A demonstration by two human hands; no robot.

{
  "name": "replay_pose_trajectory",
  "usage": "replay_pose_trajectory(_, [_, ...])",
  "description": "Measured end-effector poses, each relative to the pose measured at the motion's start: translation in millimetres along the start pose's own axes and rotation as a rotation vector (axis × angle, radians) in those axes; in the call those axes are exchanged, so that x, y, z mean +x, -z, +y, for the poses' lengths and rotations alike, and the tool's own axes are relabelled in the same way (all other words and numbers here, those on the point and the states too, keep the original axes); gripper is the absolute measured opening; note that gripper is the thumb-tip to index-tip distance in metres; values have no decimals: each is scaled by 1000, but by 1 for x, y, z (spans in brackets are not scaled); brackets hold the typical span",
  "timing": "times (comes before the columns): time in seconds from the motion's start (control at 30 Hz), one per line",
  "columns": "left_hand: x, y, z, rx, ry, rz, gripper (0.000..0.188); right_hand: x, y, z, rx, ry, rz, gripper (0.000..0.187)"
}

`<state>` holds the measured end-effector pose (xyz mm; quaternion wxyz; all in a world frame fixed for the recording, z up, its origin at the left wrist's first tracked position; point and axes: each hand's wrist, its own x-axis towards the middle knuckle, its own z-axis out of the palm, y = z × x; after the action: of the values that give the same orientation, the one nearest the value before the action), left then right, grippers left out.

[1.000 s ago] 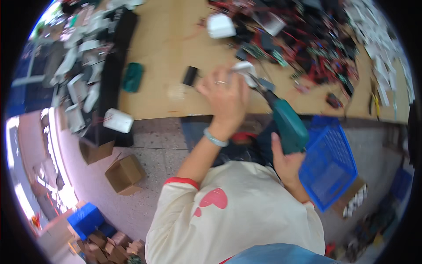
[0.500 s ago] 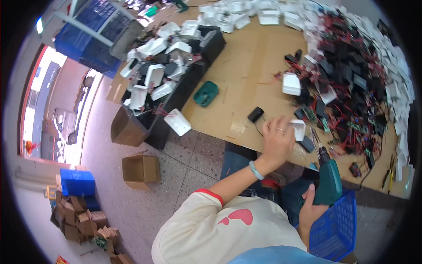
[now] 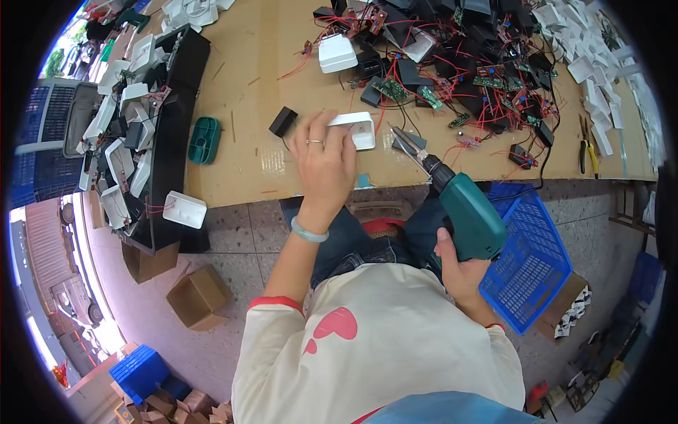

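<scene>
My left hand (image 3: 321,152) rests over the table's near edge, fingers bent around the left end of a white plastic casing (image 3: 363,131). The casing lies with its hollow side showing; my fingers hide its left part. My right hand (image 3: 462,272) grips the handle of a green power drill (image 3: 474,215). The drill points up and left, its dark chuck and thin metal tip stopping just right of the casing. Beside that tip lies a small dark block (image 3: 409,141), partly covered. A black box-shaped part (image 3: 283,121) with a wire sits left of my left hand.
A heap of black parts, red wires and green circuit boards (image 3: 487,81) covers the far right. White casings (image 3: 590,85) pile beyond it. Pliers (image 3: 588,150) lie at right. A green tray (image 3: 204,140) and black bin (image 3: 176,120) stand left; a blue basket (image 3: 526,261) is below.
The view has turned, so the table and its things appear farther left. My left hand stays at the casing, and my right hand still holds the drill with its tip close by.
</scene>
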<state>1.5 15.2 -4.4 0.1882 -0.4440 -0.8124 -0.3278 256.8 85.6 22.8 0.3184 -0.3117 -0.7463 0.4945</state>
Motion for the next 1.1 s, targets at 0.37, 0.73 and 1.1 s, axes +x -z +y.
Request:
replay_pose_trajectory(0.37, [-11,23,4,-260,293,83,10,-8,-11,-5,26,-29,-31,25])
replay_pose_trajectory(0.73, [-6,20,8,-60,55,-26,10,-20,-27,-10,43,-83,29,24])
replay_pose_trajectory(1.1, [-6,-5,-6,-135,22,-40,11,-6,-44,-16,-43,-41,8,20])
